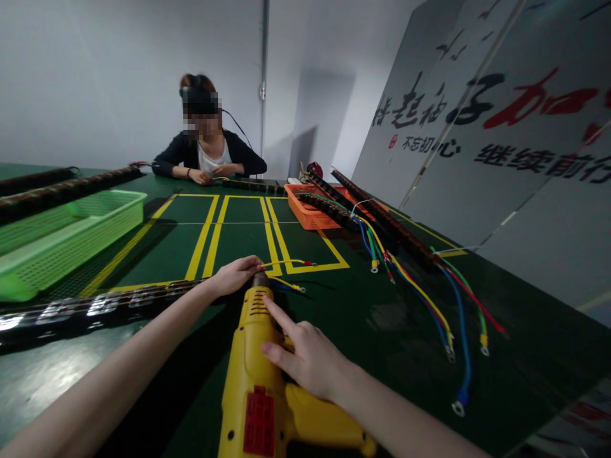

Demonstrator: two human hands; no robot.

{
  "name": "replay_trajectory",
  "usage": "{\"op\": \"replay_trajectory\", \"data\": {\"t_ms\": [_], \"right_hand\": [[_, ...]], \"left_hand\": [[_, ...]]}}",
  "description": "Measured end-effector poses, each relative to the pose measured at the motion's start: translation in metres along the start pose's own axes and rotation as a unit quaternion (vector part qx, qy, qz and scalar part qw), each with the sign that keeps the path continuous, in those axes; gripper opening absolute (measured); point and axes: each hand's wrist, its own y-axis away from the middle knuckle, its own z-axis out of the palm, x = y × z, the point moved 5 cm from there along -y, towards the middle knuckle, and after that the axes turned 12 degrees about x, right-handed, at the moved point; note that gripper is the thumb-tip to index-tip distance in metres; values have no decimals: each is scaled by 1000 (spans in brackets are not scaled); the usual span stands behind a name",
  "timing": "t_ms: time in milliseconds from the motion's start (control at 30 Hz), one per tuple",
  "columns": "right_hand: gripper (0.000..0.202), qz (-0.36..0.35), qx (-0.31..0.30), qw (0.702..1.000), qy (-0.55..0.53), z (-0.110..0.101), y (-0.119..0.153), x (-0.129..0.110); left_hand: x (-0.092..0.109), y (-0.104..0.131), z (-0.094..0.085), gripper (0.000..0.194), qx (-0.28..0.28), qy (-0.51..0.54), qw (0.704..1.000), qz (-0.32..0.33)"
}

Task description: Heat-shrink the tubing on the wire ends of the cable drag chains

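Note:
The fingertips of my left hand [237, 275] pinch a yellow wire [286, 261] just beyond the nozzle of a yellow heat gun [252, 356]. This wire ends in a red sleeve and a metal ring lug. A second yellow wire [289, 284] with a lug lies just below it, beside a blue one. My right hand [310, 359] is on the right side of the gun, index finger and thumb stretched along its body, the other fingers mostly hidden. A long black wrapped cable bundle [105, 312] runs left from my left hand.
A green basket [71, 242] stands at the left, with dark bundles [71, 191] above it. An orange basket [310, 219] stands at the back right. Bundles with coloured, lugged wires [420, 286] cross the right side. A person [210, 152] sits opposite, hands on another bundle.

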Motion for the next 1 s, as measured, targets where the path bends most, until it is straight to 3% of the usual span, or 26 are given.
{"op": "replay_trajectory", "data": {"t_ms": [167,367,500,633,800,1000], "right_hand": [[72,21,-7,1000,-21,-2,3,4],[71,64,22,996,-62,-11,11,26],[74,84,30,992,-85,-19,16,36],[74,90,22,991,-96,-22,17,35],[74,86,25,995,-52,-20,15,35],[72,63,25,998,-13,-10,8,22]], "left_hand": [[-3,-1,3,48,-4,49,999,-12],[6,6,-1,33,28,-85,996,11],[14,7,-4,25,66,-84,992,71],[20,10,-2,26,56,-135,984,102],[28,13,-1,33,41,-186,977,92],[24,9,-3,36,15,-113,992,47]]}}
